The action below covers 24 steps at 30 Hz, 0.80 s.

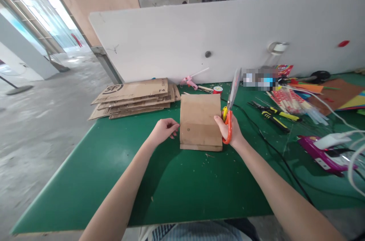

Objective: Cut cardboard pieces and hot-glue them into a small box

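A flat brown piece of cardboard (pixel 200 119), with a crease near its lower edge, is in front of me over the green table. My right hand (pixel 232 130) is closed around a pair of scissors (pixel 229 119) with orange and yellow handles. Their blades point up and away from me, and my right thumb lies on the cardboard's right edge. My left hand (pixel 166 130) is by the cardboard's left edge, its fingers curled together and the fingertips at that edge. Whether anything is between them is hidden.
Flattened cardboard boxes (pixel 137 96) are stacked at the back left. A pink glue gun (pixel 190 81) and a red spool (pixel 217 90) lie behind the cardboard. To the right are yellow-black pliers (pixel 275 116), a purple power strip (pixel 322 159) and cables. A white panel (pixel 171 43) borders the table's back.
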Motion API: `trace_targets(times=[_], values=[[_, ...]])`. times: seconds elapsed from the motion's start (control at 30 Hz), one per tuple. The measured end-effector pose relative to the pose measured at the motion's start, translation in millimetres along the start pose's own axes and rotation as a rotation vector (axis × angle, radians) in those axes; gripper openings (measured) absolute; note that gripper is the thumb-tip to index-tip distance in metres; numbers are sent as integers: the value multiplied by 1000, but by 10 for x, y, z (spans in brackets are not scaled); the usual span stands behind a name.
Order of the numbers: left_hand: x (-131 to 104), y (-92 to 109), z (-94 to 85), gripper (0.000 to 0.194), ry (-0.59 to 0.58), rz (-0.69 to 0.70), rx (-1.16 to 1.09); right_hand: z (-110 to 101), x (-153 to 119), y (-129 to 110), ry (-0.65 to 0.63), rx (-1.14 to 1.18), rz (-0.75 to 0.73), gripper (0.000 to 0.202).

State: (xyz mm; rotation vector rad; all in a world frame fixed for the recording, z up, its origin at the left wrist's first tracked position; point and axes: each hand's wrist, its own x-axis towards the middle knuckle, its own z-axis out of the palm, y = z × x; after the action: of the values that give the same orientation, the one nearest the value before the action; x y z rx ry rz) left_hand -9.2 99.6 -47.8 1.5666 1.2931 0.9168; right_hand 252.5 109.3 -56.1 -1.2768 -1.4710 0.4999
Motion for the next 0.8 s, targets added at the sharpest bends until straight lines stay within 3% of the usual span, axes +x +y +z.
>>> trace_targets(times=[0.13, 0.23, 0.37, 0.43, 0.53, 0.6, 0.63, 0.7, 0.73, 0.8], values=[[33, -22, -37, 20, 121, 8, 20, -19, 9, 8, -9, 1, 22, 31], [102, -99, -165, 19, 334, -1, -21, -30, 15, 11, -2, -6, 15, 31], [187, -263, -470, 13, 690, -41, -90, -34, 22, 21, 6, -9, 21, 30], [190, -309, -619, 20, 826, -50, -101, -32, 24, 22, 3, -4, 33, 29], [137, -249, -705, 36, 918, -27, 17, -26, 21, 12, -15, 14, 52, 28], [82, -129, -629, 33, 825, 26, 126, -20, 19, 5, -22, 24, 59, 28], [53, -57, -555, 28, 700, 50, 143, -16, 18, 3, -21, 26, 58, 28], [1, 74, -375, 27, 221, 54, 92, -9, 21, 5, -10, 31, 51, 28], [-18, 123, -286, 28, 52, 33, 66, -6, 23, 9, -5, 35, 48, 29], [-38, 174, -145, 25, -64, 15, 60, -2, 29, 17, 0, 40, 41, 29]])
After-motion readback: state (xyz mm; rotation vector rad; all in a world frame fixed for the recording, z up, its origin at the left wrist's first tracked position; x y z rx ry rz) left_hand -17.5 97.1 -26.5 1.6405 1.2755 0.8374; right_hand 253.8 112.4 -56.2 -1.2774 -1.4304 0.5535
